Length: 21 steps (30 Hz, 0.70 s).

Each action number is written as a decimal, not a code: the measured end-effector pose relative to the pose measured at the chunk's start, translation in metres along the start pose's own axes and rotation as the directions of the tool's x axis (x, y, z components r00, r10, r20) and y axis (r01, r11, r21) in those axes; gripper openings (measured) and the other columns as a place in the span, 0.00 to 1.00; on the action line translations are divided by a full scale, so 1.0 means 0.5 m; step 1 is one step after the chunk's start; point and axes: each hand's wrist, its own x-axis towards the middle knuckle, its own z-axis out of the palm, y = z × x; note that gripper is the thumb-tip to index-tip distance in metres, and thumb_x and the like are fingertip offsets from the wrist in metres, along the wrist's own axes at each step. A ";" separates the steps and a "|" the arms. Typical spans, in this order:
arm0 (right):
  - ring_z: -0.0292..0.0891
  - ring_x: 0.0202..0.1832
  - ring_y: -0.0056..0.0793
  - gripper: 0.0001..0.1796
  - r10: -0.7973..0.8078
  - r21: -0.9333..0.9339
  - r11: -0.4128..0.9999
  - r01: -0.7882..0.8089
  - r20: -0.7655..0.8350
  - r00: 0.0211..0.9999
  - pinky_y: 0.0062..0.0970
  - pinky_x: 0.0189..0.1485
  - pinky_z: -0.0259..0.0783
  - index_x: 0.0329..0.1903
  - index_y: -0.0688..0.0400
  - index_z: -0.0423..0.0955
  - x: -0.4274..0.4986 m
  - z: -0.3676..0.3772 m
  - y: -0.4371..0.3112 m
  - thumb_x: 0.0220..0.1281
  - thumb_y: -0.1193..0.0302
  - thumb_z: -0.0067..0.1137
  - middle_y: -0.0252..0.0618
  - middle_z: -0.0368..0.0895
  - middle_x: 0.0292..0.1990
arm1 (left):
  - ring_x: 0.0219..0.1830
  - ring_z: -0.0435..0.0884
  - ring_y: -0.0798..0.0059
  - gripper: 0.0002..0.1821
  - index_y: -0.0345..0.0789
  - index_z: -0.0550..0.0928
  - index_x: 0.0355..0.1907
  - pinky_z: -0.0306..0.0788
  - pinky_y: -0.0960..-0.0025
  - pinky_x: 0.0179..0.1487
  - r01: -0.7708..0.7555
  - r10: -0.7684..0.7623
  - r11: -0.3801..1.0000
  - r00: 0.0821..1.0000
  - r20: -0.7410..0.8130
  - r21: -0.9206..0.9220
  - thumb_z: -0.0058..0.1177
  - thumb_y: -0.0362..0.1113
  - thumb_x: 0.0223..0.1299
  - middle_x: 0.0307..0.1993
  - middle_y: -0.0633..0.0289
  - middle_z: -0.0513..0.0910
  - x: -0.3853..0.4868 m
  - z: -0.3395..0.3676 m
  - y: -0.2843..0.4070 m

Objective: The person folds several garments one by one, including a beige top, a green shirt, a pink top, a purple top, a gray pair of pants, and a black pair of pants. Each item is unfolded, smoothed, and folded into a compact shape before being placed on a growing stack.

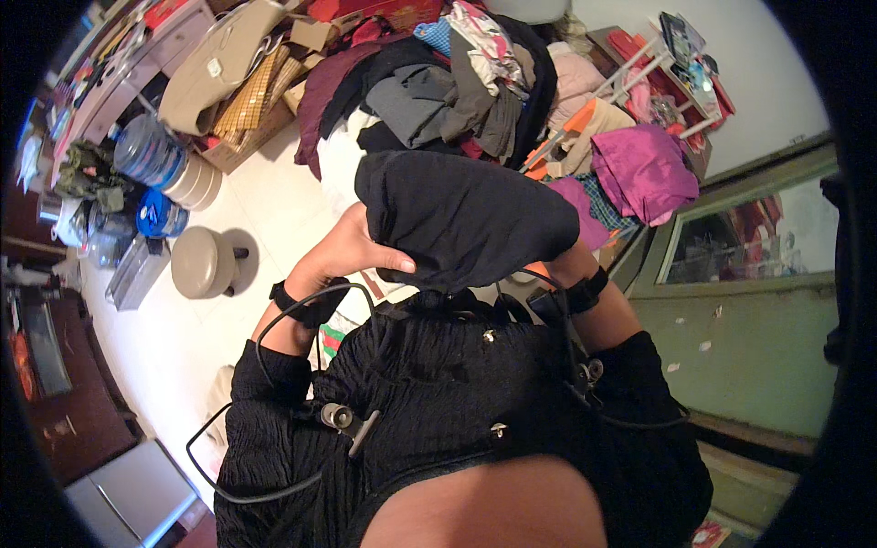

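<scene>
A folded black cloth garment (466, 216) is held up in front of my chest. My left hand (363, 246) grips its left end, with the thumb on top and the fingers hidden behind the cloth. At the right end, my right hand (569, 264) is mostly hidden behind the fabric; its wrist and part of the hand show below the edge. Black straps with cables circle both wrists. Beyond the held cloth lies a large heap of clothes, with a grey garment (411, 103) and a patterned white one (483, 44) on top.
A round padded stool (203, 262) stands on the pale tiled floor at left, near water bottles (149, 151) and cardboard boxes (253, 140). Folded magenta cloth (640, 171) lies at right beside a green door or cabinet (740, 356). A white rack (640, 68) stands behind.
</scene>
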 end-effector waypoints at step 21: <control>0.66 0.56 0.26 0.21 -0.025 0.304 0.950 0.066 -0.137 0.990 0.31 0.56 0.63 0.57 0.60 0.66 0.043 0.067 0.153 0.66 0.62 0.47 0.37 0.72 0.51 | 0.47 0.75 0.76 0.25 0.26 0.73 0.49 0.68 0.71 0.54 0.119 -0.116 0.993 0.964 0.241 0.003 0.65 0.27 0.46 0.44 0.58 0.78 0.149 0.025 0.014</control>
